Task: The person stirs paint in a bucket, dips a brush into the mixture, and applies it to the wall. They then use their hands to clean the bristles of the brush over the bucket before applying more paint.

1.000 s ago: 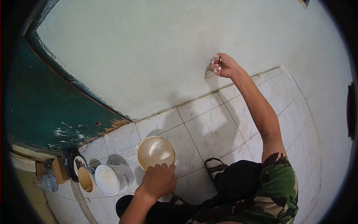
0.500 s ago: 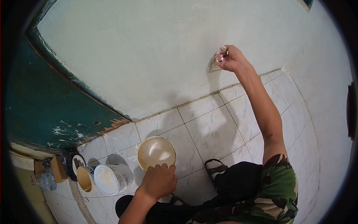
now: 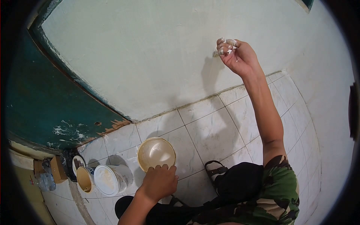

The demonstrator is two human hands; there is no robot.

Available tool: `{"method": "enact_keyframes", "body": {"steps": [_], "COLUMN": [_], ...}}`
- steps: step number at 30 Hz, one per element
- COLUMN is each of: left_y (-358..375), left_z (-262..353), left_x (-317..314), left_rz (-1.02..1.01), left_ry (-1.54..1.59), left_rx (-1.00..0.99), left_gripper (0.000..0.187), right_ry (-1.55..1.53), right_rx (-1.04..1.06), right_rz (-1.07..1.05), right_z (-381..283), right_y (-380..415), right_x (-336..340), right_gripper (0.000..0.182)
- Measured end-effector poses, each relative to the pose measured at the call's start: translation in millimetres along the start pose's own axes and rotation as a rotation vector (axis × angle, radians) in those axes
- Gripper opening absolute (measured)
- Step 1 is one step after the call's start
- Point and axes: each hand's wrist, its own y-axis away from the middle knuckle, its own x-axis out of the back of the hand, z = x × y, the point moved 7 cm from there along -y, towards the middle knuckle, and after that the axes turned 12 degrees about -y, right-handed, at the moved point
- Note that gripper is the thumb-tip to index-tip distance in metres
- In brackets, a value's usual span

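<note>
My left hand (image 3: 161,182) is closed over the near rim of a cream-coloured bucket (image 3: 145,149), with white residue inside. My right hand (image 3: 234,52) is raised in front of the pale wall (image 3: 142,52), palm partly toward me, fingers curled and smeared with white paste. A small edge of a flat scraper (image 3: 215,54) shows beyond those fingers, close to the wall; the rest of it is hidden behind the hand.
A white lidded bucket (image 3: 106,180) and a yellowish open bucket (image 3: 85,179) stand at the lower left. Beyond them are a plastic bottle (image 3: 46,181) and a cardboard box (image 3: 58,169). A paint-splashed green door (image 3: 45,97) is on the left, above floor tiles (image 3: 210,123).
My right hand has risen along the wall and turned its palm more toward me. Less of the scraper shows now. My left hand stays on the bucket rim.
</note>
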Motion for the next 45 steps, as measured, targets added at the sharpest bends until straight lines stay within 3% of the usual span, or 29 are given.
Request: {"method": "enact_keyframes", "body": {"steps": [7, 9, 10, 12, 16, 20, 25, 27, 34, 36, 37, 39, 40, 42, 43, 45], "left_y": [2, 2, 2, 2, 2, 2, -2, -4, -10, -9, -8, -6, -5, -5, -5, -5], "left_z": [0, -1, -1, -1, 2, -1, -3, -3, -8, -9, -10, -12, -12, -12, -12, -11], "left_x": [1, 1, 1, 1, 3, -3, -2, -5, -8, -7, -9, -6, -5, -5, -5, -3], "left_rz": [0.011, 0.001, 0.001, 0.023, 0.018, 0.002, -0.046, -0.064, -0.100, -0.076, -0.081, -0.033, -0.032, -0.089, -0.087, -0.061], "left_ry": [0.002, 0.012, 0.014, 0.016, 0.008, 0.015, 0.006, 0.026, 0.035, 0.040, 0.040, 0.039, 0.042, 0.041, 0.046, 0.045], "left_rx": [-0.001, 0.007, 0.004, 0.010, -0.004, 0.003, 0.037, 0.042, 0.050, 0.053, 0.051, 0.049, 0.048, 0.073, 0.071, 0.061], "left_gripper": [0.027, 0.026, 0.026, 0.025, 0.025, 0.026, 0.026, 0.027, 0.027, 0.027, 0.027, 0.026, 0.026, 0.026, 0.026, 0.026], "right_ry": [-0.095, 0.092, 0.095, 0.020, 0.008, -0.221, -0.419, -0.479, -0.581, -0.499, -0.501, -0.137, -0.134, 0.194, 0.419, 0.601], "right_rx": [-0.152, 0.101, 0.103, 0.070, 0.077, 0.216, 0.381, 0.345, 0.351, 0.203, 0.205, 0.078, 0.077, -0.055, 0.055, 0.027], "right_rz": [-0.192, -0.017, -0.015, 0.198, 0.276, 0.344, 0.381, 0.197, 0.081, -0.221, -0.216, -0.305, -0.304, -0.019, 0.103, 0.121], "right_z": [31, 37, 44, 53, 37, 25, 23, 20, 28, 26, 23, 24, 16, 16, 10, -11], "right_y": [30, 43, 46, 46, 19, -10, -34, -49, -42, -23, -9, 18, 29, 46, 53, 61], "right_x": [4, 28, 37, 81, 163, 214, 178, 149, 73, 45, 44, 29, 25, 34, 38, 63], "right_gripper": [0.012, 0.012, 0.012, 0.012, 0.009, 0.007, 0.012, 0.015, 0.014, 0.010, 0.010, 0.007, 0.007, 0.004, 0.006, 0.006]}}
